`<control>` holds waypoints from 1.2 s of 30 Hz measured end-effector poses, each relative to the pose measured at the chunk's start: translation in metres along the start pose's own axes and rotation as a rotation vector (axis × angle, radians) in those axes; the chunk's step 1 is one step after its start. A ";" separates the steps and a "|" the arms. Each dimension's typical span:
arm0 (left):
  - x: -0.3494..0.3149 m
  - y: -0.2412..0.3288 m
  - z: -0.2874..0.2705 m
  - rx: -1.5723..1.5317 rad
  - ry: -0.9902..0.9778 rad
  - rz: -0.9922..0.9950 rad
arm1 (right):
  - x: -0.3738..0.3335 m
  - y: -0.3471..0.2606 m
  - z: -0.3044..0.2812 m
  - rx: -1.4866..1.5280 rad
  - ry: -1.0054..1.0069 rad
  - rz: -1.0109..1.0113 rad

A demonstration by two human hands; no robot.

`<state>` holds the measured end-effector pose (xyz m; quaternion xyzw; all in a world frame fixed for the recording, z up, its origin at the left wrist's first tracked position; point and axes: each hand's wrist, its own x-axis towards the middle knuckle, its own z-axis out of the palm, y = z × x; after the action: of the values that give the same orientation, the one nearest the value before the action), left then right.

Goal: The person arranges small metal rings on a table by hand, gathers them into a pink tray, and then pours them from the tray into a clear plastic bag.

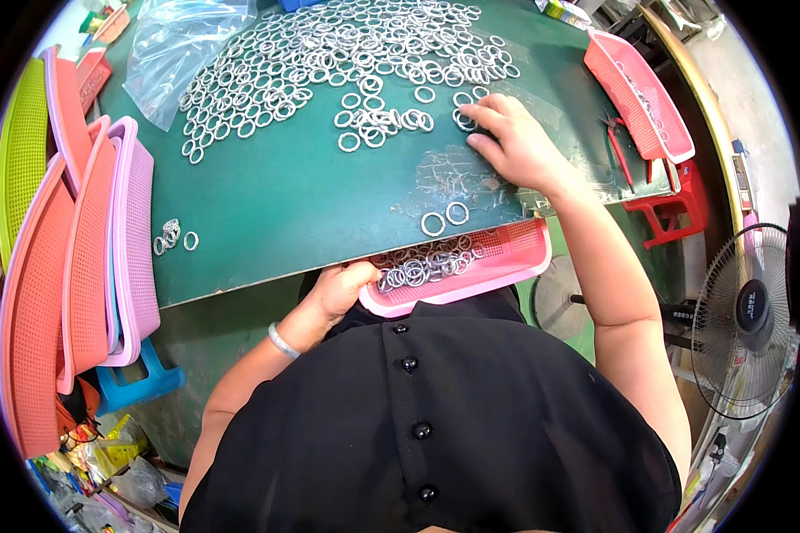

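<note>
Head view, right hand [514, 140] flat on rings [329, 62], left hand [342, 286] gripping tray [507, 258]

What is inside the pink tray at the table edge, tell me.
The pink tray holds a heap of silver metal rings, bunched toward the left hand gripping its end. The tray's right part is bare mesh. Anything beneath the heap is covered.
</note>
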<state>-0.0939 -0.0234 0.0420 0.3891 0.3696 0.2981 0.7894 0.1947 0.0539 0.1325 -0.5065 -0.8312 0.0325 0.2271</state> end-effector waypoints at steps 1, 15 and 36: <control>0.002 -0.004 -0.003 0.007 -0.013 0.005 | 0.000 -0.003 0.001 -0.028 0.000 -0.016; -0.003 0.005 0.004 -0.010 0.039 -0.008 | 0.034 0.000 0.019 -0.088 -0.041 -0.163; 0.008 -0.009 -0.007 0.042 -0.071 0.067 | 0.010 -0.024 -0.003 -0.132 -0.232 0.044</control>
<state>-0.0937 -0.0196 0.0286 0.4281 0.3341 0.3027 0.7833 0.1728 0.0503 0.1455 -0.5314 -0.8408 0.0412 0.0949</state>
